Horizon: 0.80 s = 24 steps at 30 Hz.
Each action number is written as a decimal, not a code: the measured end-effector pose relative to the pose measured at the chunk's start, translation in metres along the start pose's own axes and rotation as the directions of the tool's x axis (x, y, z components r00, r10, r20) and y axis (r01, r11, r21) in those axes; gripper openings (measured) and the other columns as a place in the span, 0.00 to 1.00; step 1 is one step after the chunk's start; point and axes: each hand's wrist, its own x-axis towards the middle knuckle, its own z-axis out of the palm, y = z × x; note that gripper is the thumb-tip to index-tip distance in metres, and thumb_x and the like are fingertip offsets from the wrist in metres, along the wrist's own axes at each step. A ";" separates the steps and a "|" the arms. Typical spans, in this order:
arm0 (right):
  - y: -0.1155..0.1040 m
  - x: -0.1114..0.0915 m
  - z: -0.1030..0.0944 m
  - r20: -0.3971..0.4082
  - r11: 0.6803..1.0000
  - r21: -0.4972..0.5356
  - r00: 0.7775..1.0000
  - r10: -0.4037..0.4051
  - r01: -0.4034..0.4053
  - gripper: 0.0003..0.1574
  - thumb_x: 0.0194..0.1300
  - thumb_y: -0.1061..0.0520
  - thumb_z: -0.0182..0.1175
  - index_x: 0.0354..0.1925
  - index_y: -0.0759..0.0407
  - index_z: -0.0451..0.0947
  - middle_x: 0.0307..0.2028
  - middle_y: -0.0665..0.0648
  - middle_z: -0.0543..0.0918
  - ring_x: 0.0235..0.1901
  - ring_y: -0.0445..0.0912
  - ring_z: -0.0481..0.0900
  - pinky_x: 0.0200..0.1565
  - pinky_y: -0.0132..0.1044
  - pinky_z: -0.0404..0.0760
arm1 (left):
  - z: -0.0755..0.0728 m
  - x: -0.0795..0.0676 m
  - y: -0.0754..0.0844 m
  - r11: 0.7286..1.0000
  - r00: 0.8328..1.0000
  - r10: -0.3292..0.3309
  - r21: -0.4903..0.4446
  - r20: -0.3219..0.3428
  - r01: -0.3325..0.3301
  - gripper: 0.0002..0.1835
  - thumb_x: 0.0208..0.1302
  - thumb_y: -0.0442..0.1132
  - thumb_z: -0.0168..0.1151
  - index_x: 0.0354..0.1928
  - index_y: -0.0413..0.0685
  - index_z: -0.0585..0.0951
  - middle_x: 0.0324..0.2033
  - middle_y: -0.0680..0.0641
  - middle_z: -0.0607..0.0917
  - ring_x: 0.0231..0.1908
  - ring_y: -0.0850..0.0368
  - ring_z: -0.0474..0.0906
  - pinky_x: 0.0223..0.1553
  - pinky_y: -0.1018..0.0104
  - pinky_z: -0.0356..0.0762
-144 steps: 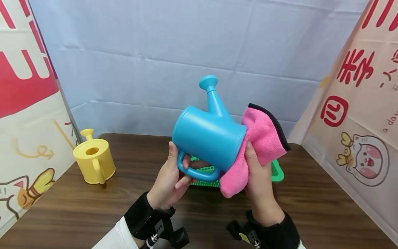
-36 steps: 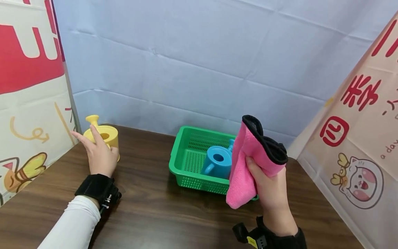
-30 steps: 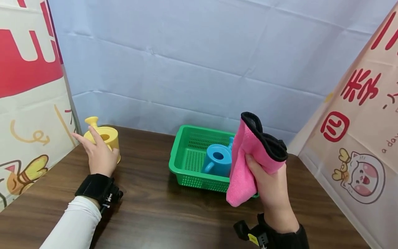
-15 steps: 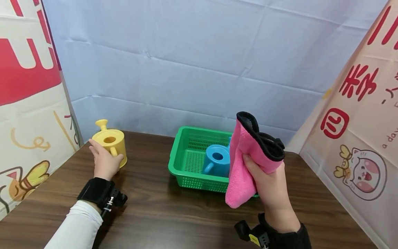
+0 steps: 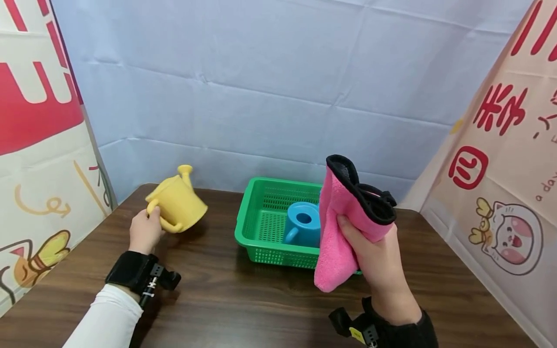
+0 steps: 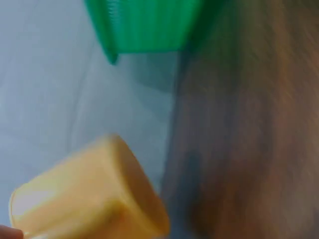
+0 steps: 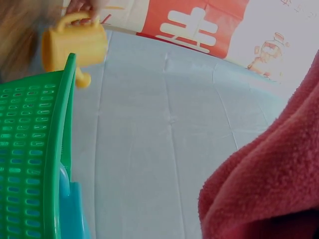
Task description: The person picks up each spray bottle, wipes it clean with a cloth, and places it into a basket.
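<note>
My left hand point(image 5: 145, 232) grips the yellow watering can point(image 5: 179, 204) by its handle, at the left of the head view. The can is tilted, its base swung toward the right and its spout pointing up. In the left wrist view the can's yellow body point(image 6: 84, 194) looks blurred. On the right, my right hand point(image 5: 370, 256) holds a folded pink cloth point(image 5: 344, 227) with a black edge. The cloth hangs in front of the right part of a green basket point(image 5: 256, 241), hiding it. A blue watering can point(image 5: 301, 226) stands upright inside that basket, its spout mostly hidden by the cloth.
Everything is on a dark wooden table point(image 5: 226, 299). Behind it hangs a pale blue sheet point(image 5: 226, 106). Printed panels stand at the left point(image 5: 39, 159) and at the right point(image 5: 491, 193).
My left hand has taken hold of the yellow watering can's handle, lifting and tilting the can. Earlier, the blue can went from both hands into the basket. The right hand keeps the pink cloth.
</note>
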 end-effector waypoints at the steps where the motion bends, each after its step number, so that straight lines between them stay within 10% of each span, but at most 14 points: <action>1: 0.000 0.000 0.000 0.002 1.000 -0.010 1.000 0.002 -0.002 0.27 0.57 0.75 0.56 0.54 0.63 0.66 0.43 0.57 0.73 0.42 0.48 0.72 0.33 0.26 0.81 | -0.001 -0.002 0.005 0.998 1.000 0.001 -0.057 0.028 0.001 0.26 0.75 0.46 0.32 0.53 0.26 0.66 0.44 0.31 0.73 0.25 0.62 0.76 0.26 0.73 0.75; 3: 0.000 0.000 0.001 0.005 1.000 -0.027 1.000 0.005 -0.005 0.26 0.57 0.74 0.56 0.54 0.63 0.66 0.42 0.57 0.73 0.41 0.48 0.73 0.33 0.25 0.81 | -0.002 -0.006 0.019 0.972 0.996 0.006 -0.236 0.092 0.016 0.27 0.75 0.49 0.33 0.56 0.28 0.65 0.49 0.35 0.70 0.26 0.70 0.76 0.25 0.81 0.76; 5: -0.001 0.000 0.001 -0.004 0.998 -0.054 1.000 0.028 -0.028 0.25 0.57 0.73 0.57 0.53 0.62 0.67 0.41 0.57 0.74 0.40 0.47 0.74 0.33 0.25 0.81 | -0.003 -0.013 0.038 0.890 0.986 0.059 -0.455 0.155 0.019 0.24 0.74 0.49 0.39 0.53 0.30 0.65 0.49 0.39 0.68 0.31 0.72 0.77 0.30 0.82 0.78; 7: -0.002 -0.001 0.002 -0.010 0.994 -0.087 0.998 0.059 -0.060 0.25 0.58 0.71 0.58 0.53 0.62 0.67 0.41 0.58 0.74 0.38 0.47 0.75 0.32 0.26 0.81 | -0.004 -0.024 0.059 0.749 0.967 0.143 -0.661 0.210 0.032 0.21 0.71 0.47 0.45 0.49 0.33 0.68 0.47 0.43 0.70 0.35 0.68 0.79 0.35 0.79 0.80; 9: -0.003 -0.002 0.003 -0.019 0.986 -0.141 0.996 0.092 -0.094 0.24 0.59 0.69 0.59 0.53 0.62 0.67 0.40 0.58 0.75 0.37 0.47 0.76 0.32 0.26 0.81 | -0.004 -0.037 0.079 0.554 0.939 0.226 -0.827 0.261 0.097 0.17 0.69 0.45 0.51 0.41 0.35 0.71 0.43 0.44 0.72 0.38 0.61 0.81 0.38 0.73 0.81; 12: -0.004 -0.003 0.006 -0.026 0.964 -0.240 0.994 0.107 -0.110 0.24 0.59 0.67 0.60 0.54 0.62 0.68 0.40 0.57 0.75 0.37 0.46 0.77 0.32 0.26 0.81 | -0.001 -0.060 0.107 0.398 0.886 0.334 -0.900 0.322 0.177 0.16 0.69 0.46 0.50 0.36 0.37 0.74 0.38 0.45 0.76 0.38 0.54 0.81 0.40 0.67 0.82; 15: -0.003 -0.006 0.010 -0.046 0.951 -0.304 0.998 0.047 -0.059 0.26 0.58 0.68 0.61 0.55 0.63 0.67 0.42 0.53 0.75 0.39 0.44 0.76 0.34 0.24 0.80 | 0.014 -0.086 0.131 0.434 0.843 0.389 -0.881 0.371 0.188 0.16 0.71 0.46 0.47 0.35 0.39 0.76 0.38 0.45 0.78 0.39 0.52 0.81 0.41 0.65 0.82; 19: 0.001 -0.006 0.018 -0.017 0.908 -0.365 0.973 -0.229 0.207 0.29 0.58 0.66 0.62 0.58 0.64 0.67 0.54 0.56 0.75 0.50 0.49 0.74 0.50 0.29 0.75 | 0.040 -0.121 0.154 0.651 0.781 0.429 -0.755 0.454 0.082 0.18 0.73 0.45 0.46 0.41 0.35 0.76 0.42 0.43 0.78 0.44 0.52 0.78 0.46 0.61 0.80; 24: 0.007 -0.006 0.033 0.080 0.679 -0.575 0.858 -0.508 0.456 0.39 0.65 0.41 0.54 0.62 0.68 0.62 0.63 0.67 0.65 0.63 0.57 0.61 0.62 0.57 0.62 | 0.058 -0.149 0.162 0.768 0.743 0.498 -0.626 0.449 -0.137 0.15 0.72 0.43 0.47 0.40 0.36 0.76 0.49 0.42 0.77 0.57 0.54 0.68 0.54 0.52 0.73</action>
